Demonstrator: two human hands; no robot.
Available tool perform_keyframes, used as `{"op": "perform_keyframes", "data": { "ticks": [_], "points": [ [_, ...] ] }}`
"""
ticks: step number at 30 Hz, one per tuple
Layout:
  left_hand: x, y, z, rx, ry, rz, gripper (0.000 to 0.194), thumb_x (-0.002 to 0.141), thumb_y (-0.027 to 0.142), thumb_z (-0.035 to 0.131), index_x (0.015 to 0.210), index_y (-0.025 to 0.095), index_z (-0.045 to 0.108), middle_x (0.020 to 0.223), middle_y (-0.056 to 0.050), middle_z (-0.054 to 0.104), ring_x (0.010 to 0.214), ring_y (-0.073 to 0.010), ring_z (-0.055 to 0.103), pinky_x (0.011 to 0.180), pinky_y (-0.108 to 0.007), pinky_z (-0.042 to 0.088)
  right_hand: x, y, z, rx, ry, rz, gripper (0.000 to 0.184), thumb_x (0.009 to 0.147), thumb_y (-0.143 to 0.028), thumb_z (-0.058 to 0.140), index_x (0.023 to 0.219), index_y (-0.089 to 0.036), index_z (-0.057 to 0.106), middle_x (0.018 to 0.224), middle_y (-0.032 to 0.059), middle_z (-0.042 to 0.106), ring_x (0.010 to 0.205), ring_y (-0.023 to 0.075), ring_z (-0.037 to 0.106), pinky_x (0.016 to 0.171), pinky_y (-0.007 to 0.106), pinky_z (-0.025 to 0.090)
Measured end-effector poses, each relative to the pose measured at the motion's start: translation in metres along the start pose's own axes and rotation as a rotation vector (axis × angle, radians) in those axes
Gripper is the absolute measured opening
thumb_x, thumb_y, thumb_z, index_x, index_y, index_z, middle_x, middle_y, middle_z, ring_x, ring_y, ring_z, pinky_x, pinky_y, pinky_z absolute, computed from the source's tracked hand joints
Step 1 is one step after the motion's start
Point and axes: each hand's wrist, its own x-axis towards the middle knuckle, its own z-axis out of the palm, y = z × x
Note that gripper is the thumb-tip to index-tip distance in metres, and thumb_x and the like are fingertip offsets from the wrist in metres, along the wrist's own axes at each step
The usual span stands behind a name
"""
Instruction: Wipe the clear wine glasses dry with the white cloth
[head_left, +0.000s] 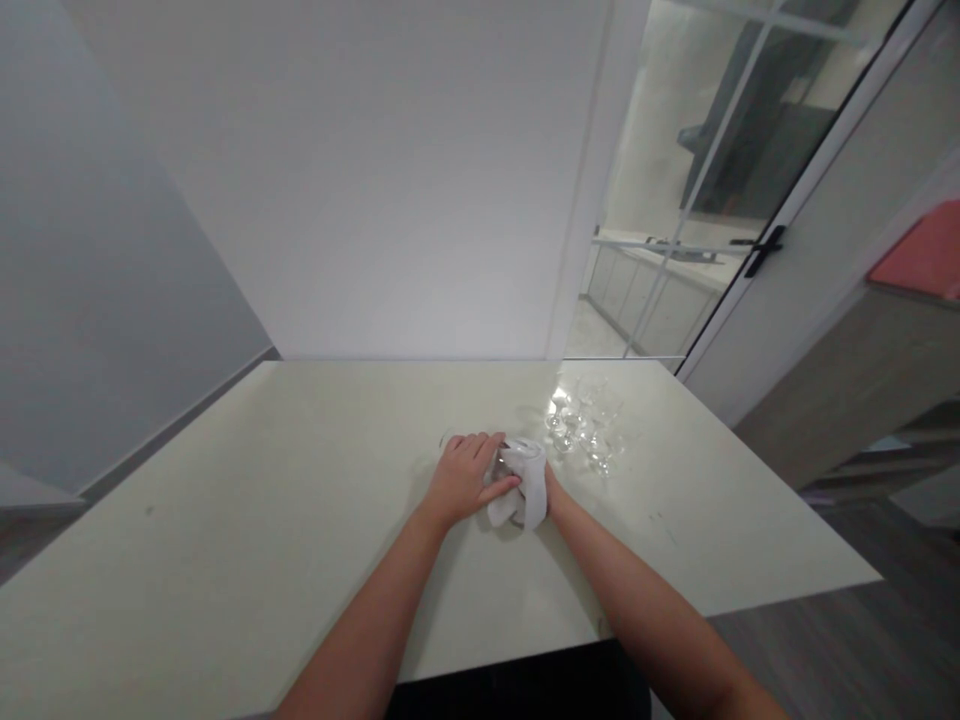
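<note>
Both forearms reach in from the worktop's (225, 520) near edge and meet at a clear glass (501, 462) lying near the middle, towards the far edge. Left hand (465, 478) is clamped over the glass, steadying it, it seems, against the rubbing. Right hand (541, 485) is mostly hidden under a soft, crumpled white cloth (525, 482) bunched against the glass; its grip cannot be told. Just beyond, towards the far right corner, stands a cluster of small stemmed glasses (583, 425), transparent and glinting on the smooth, pale, matte surface.

Glasses (585, 425) on table (225, 520), right of hands w/ cloth (525, 480).
</note>
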Motion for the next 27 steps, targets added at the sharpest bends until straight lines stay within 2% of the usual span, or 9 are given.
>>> {"op": "perform_keyframes", "data": {
  "ticks": [3,5,8,13,19,22,25,27],
  "points": [
    [-0.001,-0.001,-0.001,0.031,-0.099,-0.053,0.060,0.087,0.065,0.043,0.122,0.017,0.053,0.104,-0.013,0.067,0.094,-0.0279,0.062,0.083,-0.038,0.039,-0.001,0.000,-0.002,-0.085,-0.037,-0.023,0.010,0.053,-0.024,0.072,0.059,-0.022,0.064,0.066,-0.0014,0.064,0.077,0.0217,0.058,0.089,0.038,0.046],
    [-0.002,-0.001,-0.002,0.071,-0.226,-0.125,0.058,0.088,0.067,0.037,0.114,0.019,0.057,0.092,-0.011,0.070,0.084,-0.0268,0.065,0.075,-0.035,0.041,-0.006,-0.001,-0.003,-0.129,-0.024,-0.017,0.011,0.057,-0.030,0.070,0.060,-0.021,0.064,0.063,-0.0013,0.062,0.068,0.0196,0.055,0.077,0.036,0.048],
    [-0.002,0.001,-0.004,0.132,-0.380,-0.200,0.059,0.090,0.068,0.028,0.105,0.020,0.060,0.083,-0.010,0.070,0.077,-0.0268,0.066,0.067,-0.032,0.040,-0.015,-0.003,-0.003,-0.211,-0.030,-0.054,0.023,0.064,-0.039,0.066,0.060,-0.017,0.062,0.058,-0.0007,0.056,0.059,0.0150,0.048,0.060,0.030,0.042],
    [0.001,0.005,-0.008,0.130,-0.456,-0.240,0.061,0.091,0.067,0.023,0.100,0.020,0.062,0.087,-0.010,0.071,0.082,-0.0263,0.067,0.067,-0.031,0.041,-0.020,-0.007,-0.003,-0.282,0.029,-0.179,0.031,0.069,-0.045,0.061,0.061,-0.017,0.051,0.060,-0.0022,0.048,0.058,0.0114,0.040,0.055,0.026,0.034],
    [0.001,0.006,-0.007,0.110,-0.463,-0.263,0.061,0.092,0.066,0.023,0.101,0.020,0.062,0.088,-0.011,0.071,0.083,-0.0257,0.067,0.068,-0.031,0.042,-0.019,-0.009,-0.002,-0.112,0.053,-0.246,0.031,0.069,-0.039,0.066,0.085,-0.020,0.046,0.063,-0.0059,0.043,0.059,0.0113,0.037,0.053,0.024,0.034],
    [0.000,0.005,-0.005,0.102,-0.435,-0.274,0.058,0.092,0.065,0.025,0.103,0.020,0.060,0.085,-0.010,0.070,0.081,-0.0259,0.067,0.068,-0.031,0.042,-0.020,-0.009,0.001,-0.071,0.089,-0.228,0.031,0.067,-0.034,0.068,0.085,-0.021,0.046,0.064,-0.0065,0.042,0.058,0.0108,0.037,0.053,0.024,0.034],
    [0.000,0.003,-0.003,0.039,-0.329,-0.268,0.054,0.093,0.062,0.030,0.112,0.018,0.054,0.087,-0.009,0.069,0.082,-0.0259,0.066,0.071,-0.033,0.043,-0.021,-0.008,0.008,0.022,0.110,-0.143,0.023,0.069,-0.033,0.067,0.077,-0.020,0.051,0.067,-0.0038,0.048,0.061,0.0119,0.043,0.057,0.025,0.040],
    [0.000,0.002,-0.001,-0.020,-0.229,-0.209,0.053,0.091,0.061,0.037,0.117,0.017,0.051,0.097,-0.010,0.068,0.090,-0.0263,0.064,0.078,-0.035,0.044,-0.019,-0.007,0.011,0.144,0.152,-0.057,0.017,0.072,-0.034,0.063,0.075,-0.019,0.054,0.072,-0.0007,0.055,0.065,0.0141,0.049,0.061,0.027,0.045]
  ]
}}
